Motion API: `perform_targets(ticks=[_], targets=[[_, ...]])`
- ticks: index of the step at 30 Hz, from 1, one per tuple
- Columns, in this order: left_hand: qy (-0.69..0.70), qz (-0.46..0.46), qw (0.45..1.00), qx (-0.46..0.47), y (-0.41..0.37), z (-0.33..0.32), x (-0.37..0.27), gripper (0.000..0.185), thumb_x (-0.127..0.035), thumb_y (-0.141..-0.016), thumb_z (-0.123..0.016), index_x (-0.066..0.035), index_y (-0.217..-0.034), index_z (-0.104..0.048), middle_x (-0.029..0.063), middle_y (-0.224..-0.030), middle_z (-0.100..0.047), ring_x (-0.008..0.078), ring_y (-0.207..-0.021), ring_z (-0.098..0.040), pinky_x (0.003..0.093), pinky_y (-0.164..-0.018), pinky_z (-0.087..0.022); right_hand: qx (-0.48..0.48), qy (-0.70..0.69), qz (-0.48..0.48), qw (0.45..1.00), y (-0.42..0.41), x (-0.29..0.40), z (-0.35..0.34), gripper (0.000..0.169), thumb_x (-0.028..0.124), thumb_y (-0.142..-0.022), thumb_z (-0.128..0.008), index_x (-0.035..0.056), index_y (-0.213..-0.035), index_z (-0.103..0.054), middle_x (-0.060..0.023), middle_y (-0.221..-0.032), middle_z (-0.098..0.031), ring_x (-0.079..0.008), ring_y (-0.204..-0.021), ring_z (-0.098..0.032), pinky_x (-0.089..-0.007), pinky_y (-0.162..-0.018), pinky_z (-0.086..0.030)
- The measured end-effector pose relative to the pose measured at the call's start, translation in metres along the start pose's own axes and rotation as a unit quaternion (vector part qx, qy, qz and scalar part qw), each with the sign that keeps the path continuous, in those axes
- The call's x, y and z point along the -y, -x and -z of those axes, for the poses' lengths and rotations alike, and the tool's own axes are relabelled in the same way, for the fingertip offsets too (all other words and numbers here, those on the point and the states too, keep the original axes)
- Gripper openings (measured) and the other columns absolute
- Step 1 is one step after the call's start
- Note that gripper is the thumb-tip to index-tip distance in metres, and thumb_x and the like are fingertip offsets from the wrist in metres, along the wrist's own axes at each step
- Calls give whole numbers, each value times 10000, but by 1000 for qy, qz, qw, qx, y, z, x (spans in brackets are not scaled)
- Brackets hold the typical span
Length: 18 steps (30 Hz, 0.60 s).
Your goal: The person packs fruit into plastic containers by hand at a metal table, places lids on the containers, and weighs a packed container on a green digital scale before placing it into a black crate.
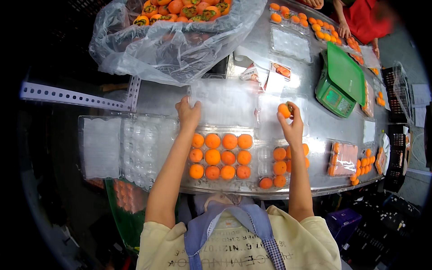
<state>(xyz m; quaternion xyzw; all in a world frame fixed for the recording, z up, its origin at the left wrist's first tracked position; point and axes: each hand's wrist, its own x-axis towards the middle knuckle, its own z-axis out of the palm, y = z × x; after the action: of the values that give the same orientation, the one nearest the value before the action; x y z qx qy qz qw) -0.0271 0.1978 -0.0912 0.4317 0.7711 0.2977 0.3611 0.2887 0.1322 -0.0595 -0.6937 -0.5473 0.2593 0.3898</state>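
My right hand [291, 125] holds an orange persimmon [284, 110] by fingers and thumb, above a clear plastic tray lid [302, 101]. At the left edge of another clear lid [224, 101], with a white liner, is my left hand [189, 113]; fingers and thumb touch or pinch its edge. Nearest me, a clear tray [253, 135] has its rows filled with persimmons [212, 157]. To its right, partly behind my right forearm, another clear tray [264, 157] is partly filled, its left upper cells without fruit.
A plastic-lined crate [162, 50] of persimmons stands at the back left. Empty clear trays [141, 148] lie on the left. A green scale [341, 84] stands right, near packed trays [342, 158]. Printed labels [280, 70] lie beyond the lids. Another person's hand [344, 30] is at far trays.
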Motion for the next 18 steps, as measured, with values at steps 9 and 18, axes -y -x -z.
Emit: perform_targets(ticks=[9,18], targets=[[260,-79,961,-44,34,12,-4,483,-4,-706,-602,-6,-1166,-457,166,-1228,-465,279,-1167,-452,351,-991,-354,37,203,57,977,20,-20,-2,500,161,-704,-692,68,-1168,-530,-142,-1096,-567,-309,-1016,-520,-398,-881,-402],[280,-194,936,-83,142,41,18,481,110,-734,-503,-28,-1189,-437,148,-1335,-435,247,-1243,-402,347,-1059,-294,3,105,149,983,49,6,19,454,110,-725,-681,47,-1152,-536,-147,-1133,-560,-298,-1053,-518,-374,-891,-411]])
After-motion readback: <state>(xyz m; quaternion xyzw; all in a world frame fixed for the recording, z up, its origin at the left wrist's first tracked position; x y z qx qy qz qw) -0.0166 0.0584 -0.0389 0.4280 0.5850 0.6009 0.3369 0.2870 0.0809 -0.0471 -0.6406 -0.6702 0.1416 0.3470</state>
